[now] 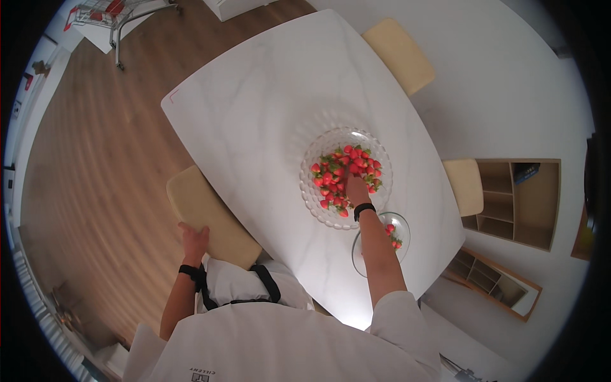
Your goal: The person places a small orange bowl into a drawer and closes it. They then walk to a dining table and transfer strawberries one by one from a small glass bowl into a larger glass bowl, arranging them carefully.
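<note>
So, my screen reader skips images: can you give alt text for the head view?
The right hand reaches into strawberries in a large glass bowl on a white table. The left hand rests on a beige chair.

White short-sleeved top, black apron straps, black band on each wrist.

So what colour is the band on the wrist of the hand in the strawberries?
Black, on the right hand over the large glass plate; head view.
</note>
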Motion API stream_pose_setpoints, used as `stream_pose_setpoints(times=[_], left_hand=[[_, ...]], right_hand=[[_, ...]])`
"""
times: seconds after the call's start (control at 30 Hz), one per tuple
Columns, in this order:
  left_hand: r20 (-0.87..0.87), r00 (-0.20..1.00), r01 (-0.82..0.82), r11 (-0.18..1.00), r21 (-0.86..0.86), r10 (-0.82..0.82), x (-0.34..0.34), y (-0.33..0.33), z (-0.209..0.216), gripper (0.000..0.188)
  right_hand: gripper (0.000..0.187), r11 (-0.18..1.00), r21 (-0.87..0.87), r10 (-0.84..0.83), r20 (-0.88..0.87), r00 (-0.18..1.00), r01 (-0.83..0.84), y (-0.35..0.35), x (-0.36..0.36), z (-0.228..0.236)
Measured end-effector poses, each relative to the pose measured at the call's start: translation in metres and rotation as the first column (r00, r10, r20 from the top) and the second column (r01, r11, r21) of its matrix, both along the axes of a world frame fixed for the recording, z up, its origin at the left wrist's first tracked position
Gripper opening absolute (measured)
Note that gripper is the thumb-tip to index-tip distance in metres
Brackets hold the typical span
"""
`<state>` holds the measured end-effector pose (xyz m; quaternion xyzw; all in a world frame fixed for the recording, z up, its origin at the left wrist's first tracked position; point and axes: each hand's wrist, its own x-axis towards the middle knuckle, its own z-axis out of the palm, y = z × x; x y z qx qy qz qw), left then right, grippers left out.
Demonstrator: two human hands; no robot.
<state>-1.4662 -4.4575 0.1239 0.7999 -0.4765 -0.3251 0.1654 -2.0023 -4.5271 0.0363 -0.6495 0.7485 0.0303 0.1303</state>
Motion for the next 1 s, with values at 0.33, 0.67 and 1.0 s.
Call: stream_pose_setpoints(times=[0.33,0.67,1.0], left_hand=[[0.051,0.998,0.036,0.999,-0.014,-0.035,0.006,0.006,-0.012,0.057],[-0.004,1.0,0.005,0.998,-0.057,-0.005,0.008,0.007,-0.016,0.055],[0.003,1.0,0.001,1.0,-0.021,-0.001,-0.002,0.0,0.003,0.057]], right_hand=[[0.019,0.999,0.047,0.019,0.063,0.998,-0.022,-0.012,0.01,0.009],[0.022,0.999,0.046,-0.02,0.002,1.0,0.019,-0.012,0.012,0.0],[0.017,0.995,0.014,-0.096,0.013,0.995,0.096,-0.011,0.016,0.014]])
